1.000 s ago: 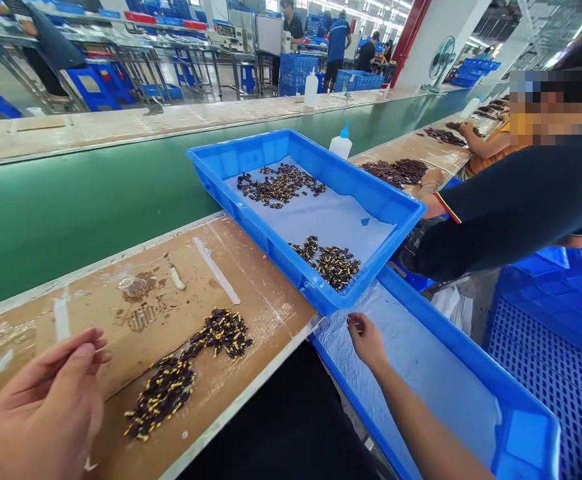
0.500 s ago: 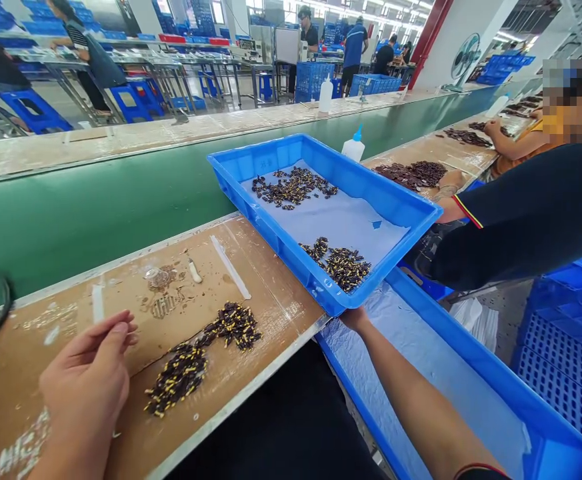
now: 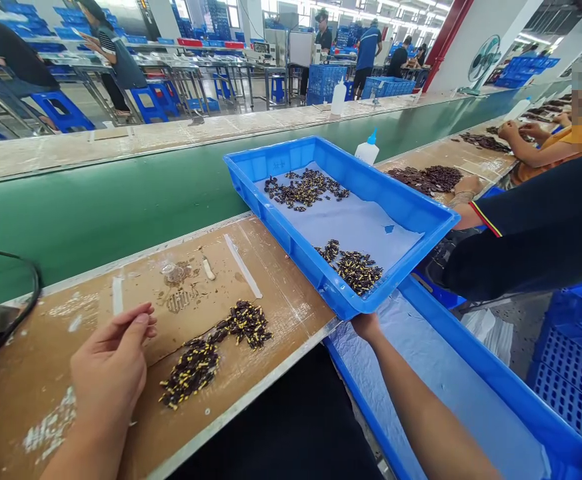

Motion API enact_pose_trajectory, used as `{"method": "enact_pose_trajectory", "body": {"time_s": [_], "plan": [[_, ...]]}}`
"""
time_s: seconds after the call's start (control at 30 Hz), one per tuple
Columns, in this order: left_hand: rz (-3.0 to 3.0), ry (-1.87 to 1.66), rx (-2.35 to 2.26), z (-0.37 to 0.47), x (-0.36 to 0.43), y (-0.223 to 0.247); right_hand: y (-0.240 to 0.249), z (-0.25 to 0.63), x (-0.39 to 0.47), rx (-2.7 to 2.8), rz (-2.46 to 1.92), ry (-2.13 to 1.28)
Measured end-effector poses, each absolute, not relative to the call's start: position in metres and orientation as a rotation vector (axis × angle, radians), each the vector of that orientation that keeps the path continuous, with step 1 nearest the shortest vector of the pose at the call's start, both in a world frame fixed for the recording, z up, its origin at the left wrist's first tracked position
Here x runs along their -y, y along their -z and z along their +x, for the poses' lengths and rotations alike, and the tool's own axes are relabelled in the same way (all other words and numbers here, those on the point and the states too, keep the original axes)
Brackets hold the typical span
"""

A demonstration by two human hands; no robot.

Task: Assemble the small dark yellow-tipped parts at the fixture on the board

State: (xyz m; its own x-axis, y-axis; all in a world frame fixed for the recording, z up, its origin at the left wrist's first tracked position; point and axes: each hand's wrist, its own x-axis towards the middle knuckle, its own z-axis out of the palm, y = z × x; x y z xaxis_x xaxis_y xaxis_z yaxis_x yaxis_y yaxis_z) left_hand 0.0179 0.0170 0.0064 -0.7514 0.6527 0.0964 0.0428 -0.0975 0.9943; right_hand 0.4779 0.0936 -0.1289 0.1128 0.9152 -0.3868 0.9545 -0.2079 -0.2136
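Observation:
My left hand hovers over the brown work board, left of a pile of small dark pieces with yellow ends. Its thumb lies against the curled fingers; whatever is between them, if anything, is hidden. My right hand grips the near corner of a blue tray from below, with its fingers out of sight under the rim. The tray rests tilted across the board's right end. On its white liner lie two groups of the same small pieces.
A larger blue tray with a pale liner sits lower right. Behind the board runs a green belt. A white bottle stands behind the tray. On the right, a co-worker's arm reaches toward brown pieces. A small knife-like tool lies on the board.
The whole view has shifted, so things appear farther right. My left hand has drifted slightly right, nearer the pile. My right hand keeps its hold on the tray.

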Motion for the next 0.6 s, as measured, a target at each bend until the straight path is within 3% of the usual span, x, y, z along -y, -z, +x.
{"method": "enact_pose_trajectory", "body": {"time_s": [0.17,0.37,0.6], "plan": [[0.788,-1.898,-1.752,0.010,-0.015,-0.003,0.072,0.477,-0.060,-2.041,2.156,0.910],[1.114,-1.741,-1.933,0.013,-0.008,-0.010,-0.013,0.411,-0.011,-2.384,1.388,1.792],[1.498,-1.876,-1.937,0.035,0.052,-0.041,-0.020,0.320,-0.032,-3.121,1.390,1.118]]}}
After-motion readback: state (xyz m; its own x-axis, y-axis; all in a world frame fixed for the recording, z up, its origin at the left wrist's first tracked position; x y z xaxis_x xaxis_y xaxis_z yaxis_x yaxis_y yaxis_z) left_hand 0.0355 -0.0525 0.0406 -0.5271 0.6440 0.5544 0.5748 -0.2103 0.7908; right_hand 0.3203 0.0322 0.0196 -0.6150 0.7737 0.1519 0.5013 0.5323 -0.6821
